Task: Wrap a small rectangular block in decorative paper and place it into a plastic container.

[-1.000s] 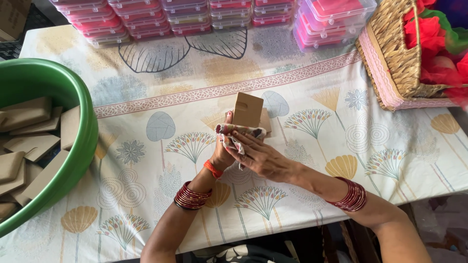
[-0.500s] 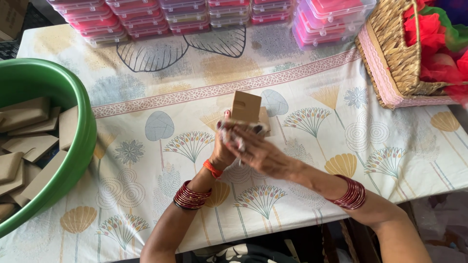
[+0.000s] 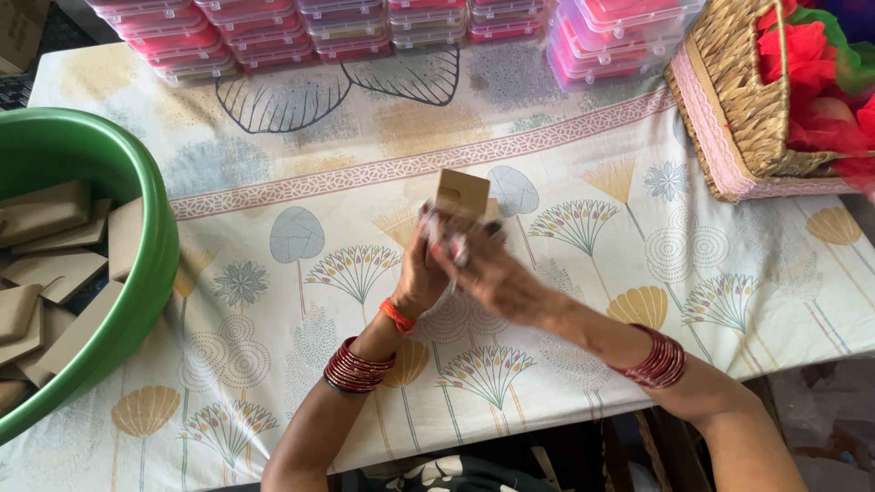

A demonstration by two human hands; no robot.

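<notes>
Since a second ago the hands have lifted a little toward the far side of the table, and the patterned cloth (image 3: 448, 244), plainly seen then, is now bunched up and blurred between the fingers. The small brown box (image 3: 462, 193) stands upright at the middle of the table, its flap raised, only its upper part showing above the hands. The left hand (image 3: 421, 273) is wrapped around the box from the near left, thumb up along its side. The right hand (image 3: 488, 273) lies across the left, fingers pressed together over the cloth at the box's near face; motion blur hides exactly how the fingertips grip.

Both hands and the cloth cover the box's lower half. Red bangles (image 3: 357, 367) ring each wrist. Under everything lies a tablecloth (image 3: 301, 182) printed with leaves and fans.

Well to the left sits a green tub (image 3: 137, 182) holding many flat brown boxes (image 3: 55, 264). Along the far edge run stacks of clear cases (image 3: 273, 36) with pink contents. At the far right stands a wicker basket (image 3: 738, 109) with red cloth flowers (image 3: 802, 55).
</notes>
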